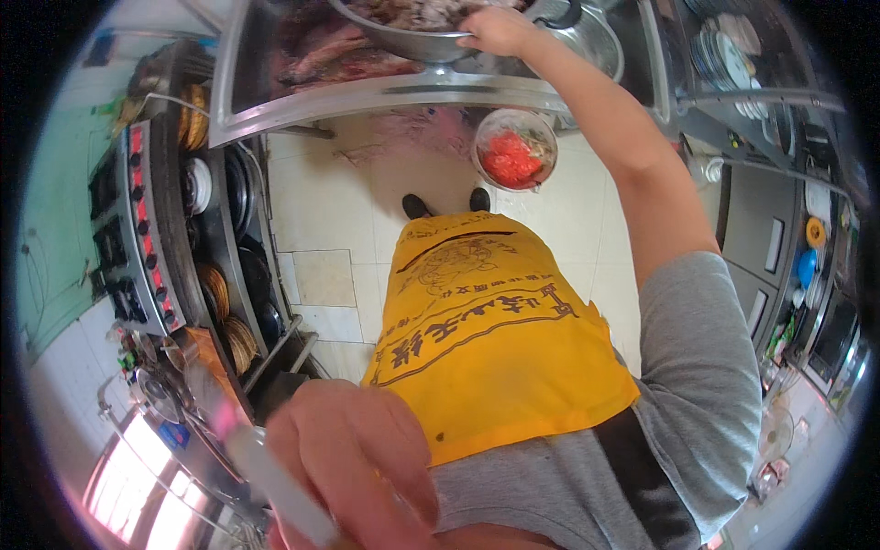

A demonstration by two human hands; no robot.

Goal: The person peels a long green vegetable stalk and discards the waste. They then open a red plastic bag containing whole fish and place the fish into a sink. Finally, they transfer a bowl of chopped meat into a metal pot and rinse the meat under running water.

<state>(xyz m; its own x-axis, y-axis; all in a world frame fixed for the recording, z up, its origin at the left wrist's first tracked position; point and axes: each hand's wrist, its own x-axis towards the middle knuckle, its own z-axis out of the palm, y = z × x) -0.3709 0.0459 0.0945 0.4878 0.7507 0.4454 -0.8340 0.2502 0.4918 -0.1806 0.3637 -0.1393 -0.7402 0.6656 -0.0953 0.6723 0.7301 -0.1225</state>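
Note:
My right hand (498, 31) reaches forward and grips the near rim of a wide metal basin (412, 36). Chopped meat pieces (419, 12) fill the basin, which is cut off by the top of the view. Raw meat slabs (344, 55) lie beside and partly under it in a stainless steel sink (268, 118). Very near the camera, my left hand (357, 454) is closed around a slim white stick (275, 474) with a pinkish tip. That stick is too blurred to name surely.
On the tiled floor stands a bucket (485, 175) holding red scraps. A gas stove (141, 227) is at left, with round woven lids (240, 344) on the shelf below. Another metal bowl (608, 51) sits right of the basin. Stacked plates (722, 62) stand at far right.

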